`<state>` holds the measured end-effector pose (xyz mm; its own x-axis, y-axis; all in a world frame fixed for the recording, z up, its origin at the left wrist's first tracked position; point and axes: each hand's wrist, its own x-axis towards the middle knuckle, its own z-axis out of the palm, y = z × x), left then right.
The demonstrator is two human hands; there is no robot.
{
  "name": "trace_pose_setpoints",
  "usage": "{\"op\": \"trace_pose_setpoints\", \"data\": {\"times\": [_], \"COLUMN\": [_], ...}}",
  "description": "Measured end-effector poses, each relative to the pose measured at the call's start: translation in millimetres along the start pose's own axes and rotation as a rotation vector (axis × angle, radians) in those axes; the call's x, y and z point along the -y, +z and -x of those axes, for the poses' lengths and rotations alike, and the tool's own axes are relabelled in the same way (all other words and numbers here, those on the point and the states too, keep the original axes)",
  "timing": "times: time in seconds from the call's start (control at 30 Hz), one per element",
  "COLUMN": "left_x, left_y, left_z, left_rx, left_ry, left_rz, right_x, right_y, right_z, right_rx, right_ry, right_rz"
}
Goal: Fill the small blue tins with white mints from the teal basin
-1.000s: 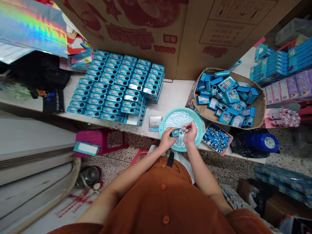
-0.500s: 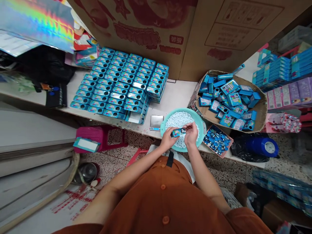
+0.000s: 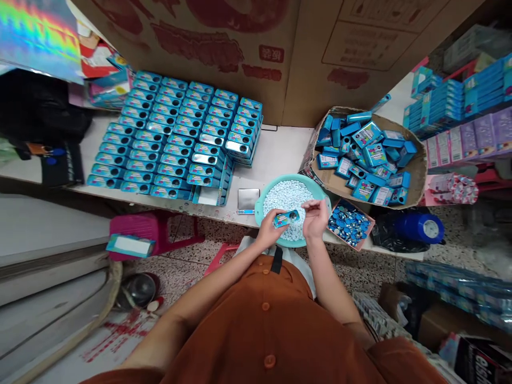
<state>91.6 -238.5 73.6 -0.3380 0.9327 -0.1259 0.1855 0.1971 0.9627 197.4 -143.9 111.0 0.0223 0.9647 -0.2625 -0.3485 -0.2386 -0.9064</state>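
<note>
My left hand [image 3: 268,230] grips a small blue candy tin [image 3: 283,219], its end with the round dark hole turned up to the right. Beneath it is a turquoise basin [image 3: 259,205] holding many small pale-blue candies [image 3: 286,195]. Just right of the tin, apart from it, my right hand [image 3: 316,221] hovers palm inward with fingers loosely bent and apart. Nothing can be made out in that hand. A small scale [image 3: 248,199] lies left of the basin. To its right sits a pink box [image 3: 371,226] of blue and silver round caps [image 3: 349,223].
Rows of blue tins [image 3: 160,144] stand stacked on the left of the table. A cut-down carton [image 3: 420,181] full of loose blue tins is at the right. Tall cardboard [image 3: 298,69] walls off the back. A magenta stool [image 3: 134,226] stands lower left.
My right hand has drawn back from the tin's hole, and its fingers have spread. The tin stays in my left hand. The whole view has shifted somewhat.
</note>
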Motion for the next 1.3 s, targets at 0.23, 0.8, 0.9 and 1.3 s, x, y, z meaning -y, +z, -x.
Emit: {"op": "trace_pose_setpoints", "data": {"times": [0.23, 0.8, 0.9, 1.3], "left_x": [0.9, -15.5, -16.4, -10.7], "left_y": [-34.2, -47.2, -45.4, -37.6], "left_z": [7.1, 23.0, 22.8, 20.0], "left_rx": [-0.128, -0.191, -0.200, -0.131], "left_ry": [-0.081, -0.095, -0.107, -0.071], "left_rz": [-0.020, -0.046, -0.051, -0.120], "right_x": [-64.3, -122.5, -116.0, -47.1], "right_y": [-77.8, -81.6, -74.9, -39.5], "right_z": [-42.1, 1.2, -3.6, -26.6], "right_rx": [0.229, 0.647, 0.580, 0.174], "right_ry": [-0.076, -0.196, -0.028, 0.743], "right_rz": [0.966, 1.454, 1.328, -0.283]}}
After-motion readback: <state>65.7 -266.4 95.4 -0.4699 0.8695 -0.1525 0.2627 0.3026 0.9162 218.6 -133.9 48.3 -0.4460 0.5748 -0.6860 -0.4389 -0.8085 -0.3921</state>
